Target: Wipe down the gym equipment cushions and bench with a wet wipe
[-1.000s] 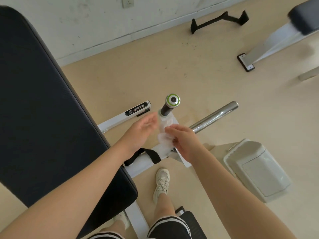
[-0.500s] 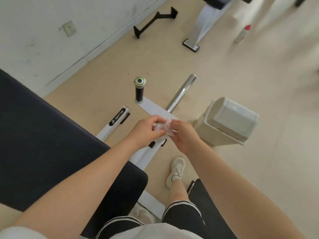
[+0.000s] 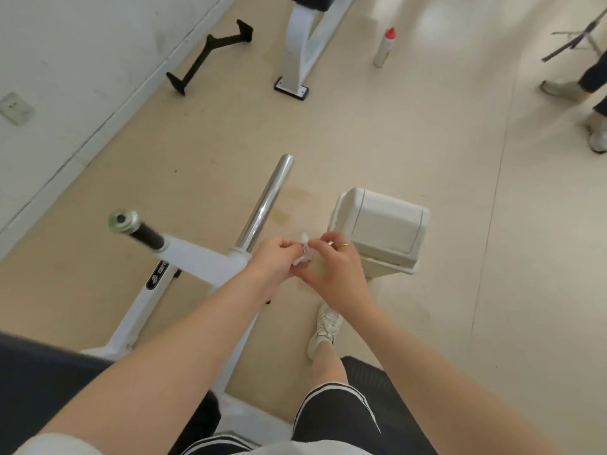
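Observation:
A small crumpled white wet wipe [image 3: 303, 254] is pinched between my two hands in front of me, above the floor. My left hand [image 3: 274, 262] grips its left side and my right hand [image 3: 335, 270], with a gold ring, grips its right side. The dark bench cushion [image 3: 46, 372] shows only at the lower left edge, partly behind my left forearm. A second dark pad [image 3: 364, 372] lies low by my right leg. The white machine frame [image 3: 200, 259] with a chrome bar [image 3: 266, 205] and a black grip [image 3: 144, 233] stands just left of my hands.
A cream lidded waste bin [image 3: 384, 228] stands on the floor just right of my hands. Farther off are a white machine leg [image 3: 302, 54], a black floor bracket [image 3: 210, 54], and a white bottle with a red cap [image 3: 384, 47]. Another person's feet [image 3: 578, 93] are at the far right.
My view has swung right, so the dark cushion has slid to the lower left and the bin has come nearer my hands. The wipe is now bunched smaller between both hands.

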